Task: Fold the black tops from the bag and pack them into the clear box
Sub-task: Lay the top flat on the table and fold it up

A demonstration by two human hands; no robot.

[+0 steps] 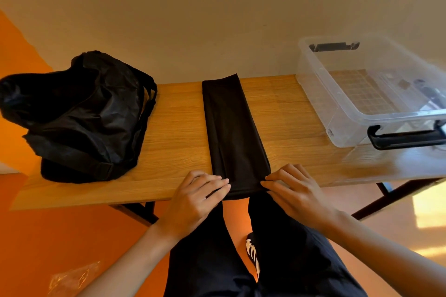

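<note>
Black top (233,128) in a narrow strip, centre frame; near corners pinched by left hand (198,198) and right hand (296,193), probably for folding shorter to fit clear box (313,79), right.

Count: 1 black top (233,128). 1 black bag (79,116). 1 clear box (321,84), 2 black handles (407,138). 1 wooden table (173,128). 2 hands: left hand (193,198), right hand (296,193). 1 shoe (253,253). 1 plastic wrapper (72,277).
</note>
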